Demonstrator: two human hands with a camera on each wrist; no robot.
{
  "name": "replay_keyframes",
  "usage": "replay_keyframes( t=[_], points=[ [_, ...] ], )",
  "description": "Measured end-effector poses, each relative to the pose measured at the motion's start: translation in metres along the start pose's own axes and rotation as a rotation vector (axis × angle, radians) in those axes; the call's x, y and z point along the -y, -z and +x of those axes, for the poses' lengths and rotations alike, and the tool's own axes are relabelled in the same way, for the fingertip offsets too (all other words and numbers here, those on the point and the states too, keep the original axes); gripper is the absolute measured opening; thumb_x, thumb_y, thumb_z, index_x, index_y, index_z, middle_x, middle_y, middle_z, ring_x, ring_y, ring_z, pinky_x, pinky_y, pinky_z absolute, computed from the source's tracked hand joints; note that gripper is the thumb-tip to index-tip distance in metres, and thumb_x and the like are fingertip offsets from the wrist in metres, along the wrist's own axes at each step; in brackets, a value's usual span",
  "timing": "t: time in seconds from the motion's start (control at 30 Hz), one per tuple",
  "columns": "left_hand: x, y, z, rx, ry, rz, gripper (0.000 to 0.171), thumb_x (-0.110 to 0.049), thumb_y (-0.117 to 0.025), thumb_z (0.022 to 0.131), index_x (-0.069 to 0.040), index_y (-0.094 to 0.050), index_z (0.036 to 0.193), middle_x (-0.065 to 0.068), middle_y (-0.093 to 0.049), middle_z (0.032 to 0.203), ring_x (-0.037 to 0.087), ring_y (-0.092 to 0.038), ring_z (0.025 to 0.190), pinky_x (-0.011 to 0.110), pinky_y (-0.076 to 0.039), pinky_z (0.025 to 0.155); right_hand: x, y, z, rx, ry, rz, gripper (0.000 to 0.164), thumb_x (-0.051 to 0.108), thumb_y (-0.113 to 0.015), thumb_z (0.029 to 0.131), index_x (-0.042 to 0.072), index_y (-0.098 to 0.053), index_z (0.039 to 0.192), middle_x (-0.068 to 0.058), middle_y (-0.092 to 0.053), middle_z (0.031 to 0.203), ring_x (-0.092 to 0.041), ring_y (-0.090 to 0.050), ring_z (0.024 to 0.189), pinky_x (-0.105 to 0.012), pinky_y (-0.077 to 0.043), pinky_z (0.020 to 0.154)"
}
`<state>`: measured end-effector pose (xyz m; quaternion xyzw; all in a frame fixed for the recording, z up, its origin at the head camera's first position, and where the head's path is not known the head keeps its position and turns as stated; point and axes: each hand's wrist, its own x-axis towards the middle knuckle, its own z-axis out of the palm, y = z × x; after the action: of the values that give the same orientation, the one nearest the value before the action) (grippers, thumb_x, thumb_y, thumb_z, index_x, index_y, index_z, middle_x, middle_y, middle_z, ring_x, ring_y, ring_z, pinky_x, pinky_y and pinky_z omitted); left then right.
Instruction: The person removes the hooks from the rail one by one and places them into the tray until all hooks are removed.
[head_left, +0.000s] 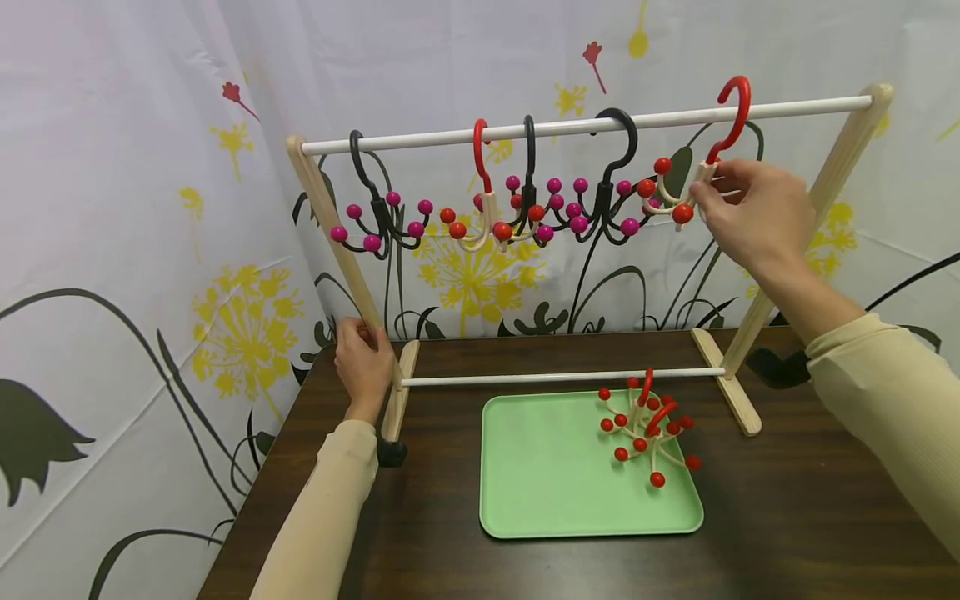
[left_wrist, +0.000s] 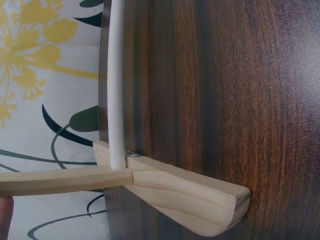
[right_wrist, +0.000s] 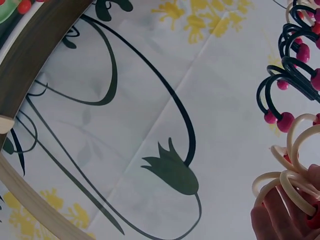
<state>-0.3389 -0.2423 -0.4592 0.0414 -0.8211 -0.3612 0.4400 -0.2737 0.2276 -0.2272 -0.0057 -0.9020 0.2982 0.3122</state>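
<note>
My right hand (head_left: 761,208) pinches a cream octopus-shaped hanger (head_left: 705,173) just below its red hook (head_left: 742,108). The hook overlaps the rack's white top rod (head_left: 690,117), its curved tip above the rod. Red balls end the hanger's arms. In the right wrist view, my fingers lie against its cream arms (right_wrist: 295,192). My left hand (head_left: 363,367) grips the rack's left wooden post (head_left: 337,221) low down; one fingertip (left_wrist: 4,217) shows beside that post in the left wrist view. On the rod hang black hangers (head_left: 381,212) with magenta balls and one cream hanger (head_left: 489,212) with red balls.
A green tray (head_left: 555,467) lies on the dark wooden table (head_left: 435,533) before the rack. Cream hangers (head_left: 648,433) with red hooks and balls sit at its right side. A lower white rod (head_left: 562,377) joins the rack's feet. Behind hangs a flowered curtain (head_left: 150,167).
</note>
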Motion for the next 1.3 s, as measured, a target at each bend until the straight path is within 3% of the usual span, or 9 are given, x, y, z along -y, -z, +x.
replay_keyframes(
  t=[0.2, 0.33, 0.47, 0.6, 0.87, 1.07, 1.3],
  points=[
    [0.003, -0.002, 0.001, 0.004, -0.007, 0.007, 0.02, -0.011, -0.067, 0.087, 0.0, -0.054, 0.097, 0.016, -0.055, 0.09, 0.035, -0.058, 0.078, 0.054, -0.044, 0.068, -0.008, 0.006, -0.017, -0.023, 0.035, 0.047, 0.039, 0.037, -0.06, 0.094, 0.007, -0.071, 0.117, -0.011, -0.072, 0.108, -0.004, -0.056, 0.078, -0.014, -0.04, 0.064],
    [0.003, -0.002, 0.001, 0.002, -0.016, 0.007, 0.02, -0.011, -0.067, 0.087, 0.0, -0.054, 0.097, 0.016, -0.055, 0.089, 0.036, -0.058, 0.077, 0.054, -0.044, 0.067, -0.016, 0.008, -0.038, -0.039, 0.036, 0.064, 0.04, 0.037, -0.063, 0.093, 0.006, -0.072, 0.115, -0.013, -0.072, 0.109, 0.003, -0.058, 0.077, -0.014, -0.039, 0.062],
    [0.002, -0.002, 0.0, 0.006, -0.011, 0.003, 0.02, -0.011, -0.067, 0.087, 0.0, -0.054, 0.097, 0.017, -0.055, 0.09, 0.036, -0.058, 0.077, 0.054, -0.044, 0.068, -0.019, 0.01, -0.064, -0.069, 0.041, 0.126, 0.036, 0.034, -0.067, 0.091, 0.005, -0.072, 0.111, -0.015, -0.072, 0.105, 0.021, -0.051, 0.073, -0.011, -0.039, 0.062],
    [0.002, -0.001, 0.0, 0.006, 0.002, 0.012, 0.02, -0.012, -0.067, 0.087, -0.001, -0.054, 0.097, 0.016, -0.055, 0.09, 0.035, -0.058, 0.078, 0.053, -0.044, 0.068, -0.024, 0.01, -0.097, -0.049, 0.05, 0.194, 0.032, 0.026, -0.072, 0.088, 0.001, -0.072, 0.11, -0.018, -0.072, 0.1, 0.021, -0.055, 0.074, -0.006, -0.042, 0.064],
    [0.003, -0.003, 0.0, 0.001, -0.002, 0.002, 0.019, -0.013, -0.066, 0.087, -0.001, -0.054, 0.097, 0.016, -0.055, 0.089, 0.035, -0.058, 0.078, 0.054, -0.044, 0.068, -0.039, -0.006, -0.182, 0.039, -0.024, 0.16, 0.027, 0.022, -0.079, 0.083, 0.007, -0.073, 0.105, -0.013, -0.074, 0.093, 0.021, -0.055, 0.074, -0.008, -0.043, 0.062],
    [0.006, -0.005, -0.001, -0.007, 0.005, 0.006, 0.019, -0.012, -0.067, 0.086, -0.002, -0.054, 0.097, 0.015, -0.056, 0.09, 0.034, -0.06, 0.079, 0.054, -0.045, 0.068, -0.052, -0.022, -0.236, 0.052, -0.056, 0.166, 0.022, 0.015, -0.083, 0.078, 0.01, -0.075, 0.098, -0.007, -0.075, 0.085, 0.017, -0.059, 0.073, -0.011, -0.047, 0.059],
    [0.003, -0.004, 0.0, -0.002, -0.003, -0.002, 0.02, -0.013, -0.067, 0.086, -0.001, -0.054, 0.097, 0.016, -0.055, 0.09, 0.036, -0.059, 0.079, 0.054, -0.044, 0.07, -0.076, -0.053, -0.289, 0.094, -0.141, 0.121, 0.022, 0.018, -0.086, 0.075, 0.014, -0.076, 0.094, -0.003, -0.075, 0.084, 0.0, -0.068, 0.066, -0.019, -0.049, 0.055]
  ],
)
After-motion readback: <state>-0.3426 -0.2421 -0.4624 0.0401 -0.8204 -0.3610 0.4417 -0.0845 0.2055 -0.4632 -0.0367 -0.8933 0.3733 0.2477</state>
